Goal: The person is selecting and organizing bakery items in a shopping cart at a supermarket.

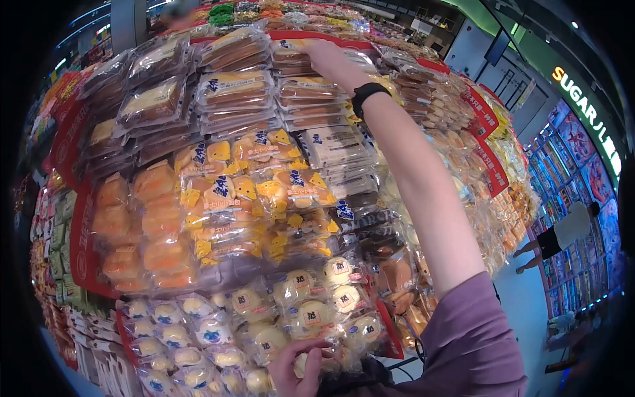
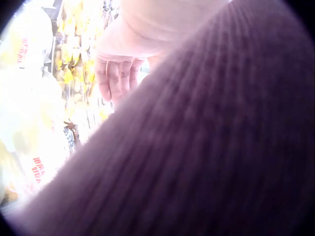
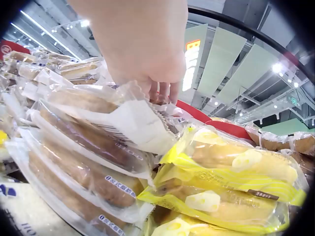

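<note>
My right hand [image 1: 331, 63] reaches to the far row of the display, at the top of a stack of clear-wrapped sliced cakes. In the right wrist view its fingers [image 3: 170, 92] curl down over the top packaged cake [image 3: 83, 101], whose wrapper rises and crinkles against the hand; the thumb is hidden. My left hand [image 1: 294, 370] hangs loosely curled and holds nothing, low at the front edge over round wrapped pastries [image 1: 311, 314] with square labels. In the left wrist view its fingers [image 2: 114, 81] hang relaxed beside a sleeve.
Yellow-wrapped cakes [image 3: 221, 182] lie right of the stack. Bagged buns with yellow prints [image 1: 228, 192], orange-topped buns [image 1: 162, 218] and more cake stacks [image 1: 235, 92] fill the sloping display. Red dividers [image 1: 83, 245] edge it. A person [image 1: 572, 228] stands in the aisle at right.
</note>
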`<state>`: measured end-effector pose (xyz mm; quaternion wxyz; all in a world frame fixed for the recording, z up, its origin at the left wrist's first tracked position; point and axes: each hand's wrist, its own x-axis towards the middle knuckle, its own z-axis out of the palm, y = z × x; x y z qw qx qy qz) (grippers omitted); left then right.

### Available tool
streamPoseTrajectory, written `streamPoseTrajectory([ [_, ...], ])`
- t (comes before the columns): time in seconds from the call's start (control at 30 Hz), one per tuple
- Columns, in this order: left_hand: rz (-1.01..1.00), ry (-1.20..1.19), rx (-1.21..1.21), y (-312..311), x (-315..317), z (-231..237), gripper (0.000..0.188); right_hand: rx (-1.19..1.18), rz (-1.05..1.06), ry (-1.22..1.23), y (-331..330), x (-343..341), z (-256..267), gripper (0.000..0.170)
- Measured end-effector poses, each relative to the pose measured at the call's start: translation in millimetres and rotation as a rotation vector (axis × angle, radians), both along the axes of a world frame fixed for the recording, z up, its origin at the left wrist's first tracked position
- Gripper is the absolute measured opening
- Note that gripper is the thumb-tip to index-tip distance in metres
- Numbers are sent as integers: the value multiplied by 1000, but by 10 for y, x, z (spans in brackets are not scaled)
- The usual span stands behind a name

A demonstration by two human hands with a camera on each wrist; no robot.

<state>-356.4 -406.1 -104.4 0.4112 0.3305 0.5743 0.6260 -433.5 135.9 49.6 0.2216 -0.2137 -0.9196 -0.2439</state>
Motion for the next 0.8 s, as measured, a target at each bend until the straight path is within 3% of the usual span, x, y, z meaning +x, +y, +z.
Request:
streamPoseTrajectory([
  [0.17,-20,33,43,-14,9,18,18,-240,47,101,-121,130,85,44],
  [0.3,38,87,141,-4,94,11,12,-20,83,15,-611,642,162,44],
  [0.37,-4,78,114,-19,130,54,12,208,134,-82,-700,1011,90,44],
  [0.5,-136,169,91,-92,239,94,13,185,104,-78,-1468,1994,44,41],
  [0.6,-319,44,43,-149,317,63,21,75,-50,-25,-2050,2830,-49,38],
  [0.8,-466,163,236,-139,583,39,19,-165,-585,291,-3017,4781,-693,31],
])
